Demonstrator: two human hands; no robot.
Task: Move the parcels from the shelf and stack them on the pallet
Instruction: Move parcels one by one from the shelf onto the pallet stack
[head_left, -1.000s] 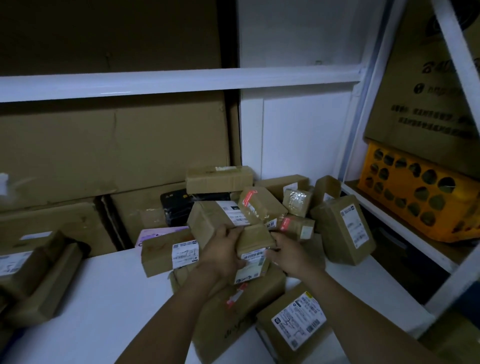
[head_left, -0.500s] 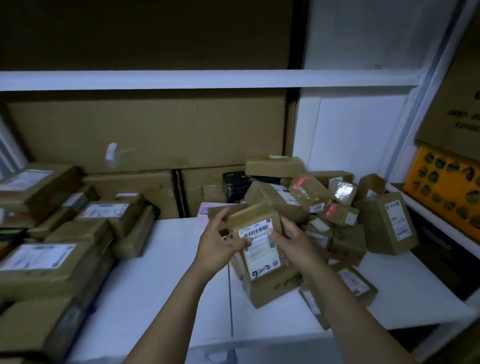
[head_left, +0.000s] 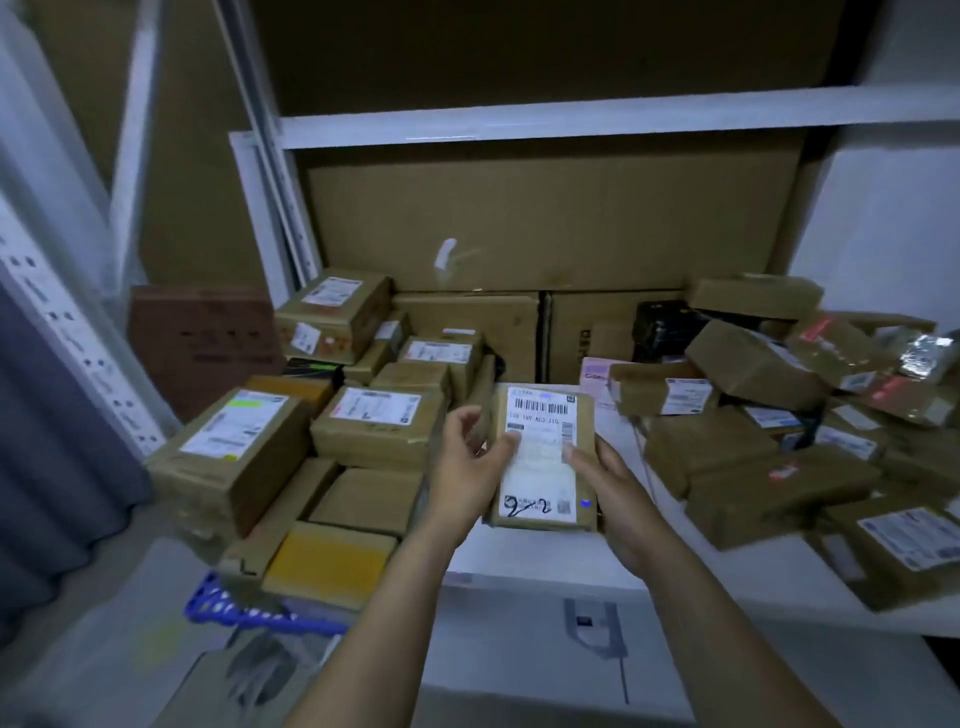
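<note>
Seen from the person's own head, looking down over two bare forearms. Both hands hold one brown parcel up in the middle of the view, its long white label with a barcode facing the camera.

The left hand grips the parcel's left edge. Its thumb presses flat on the label, and its fingers curl round the side towards the back. The right hand cups the lower right corner. Its thumb also lies on the label, while its other fingers are tucked under the parcel, out of sight.

The parcel is in the air above the front of a white shelf. To its left is a tidy stack of parcels, labels up, with the blue lattice edge of a pallet showing below it. To its right, a loose heap of parcels lies on the shelf, tipped at all angles. A large cardboard sheet stands upright along the back of the shelf. The light is dim.
</note>
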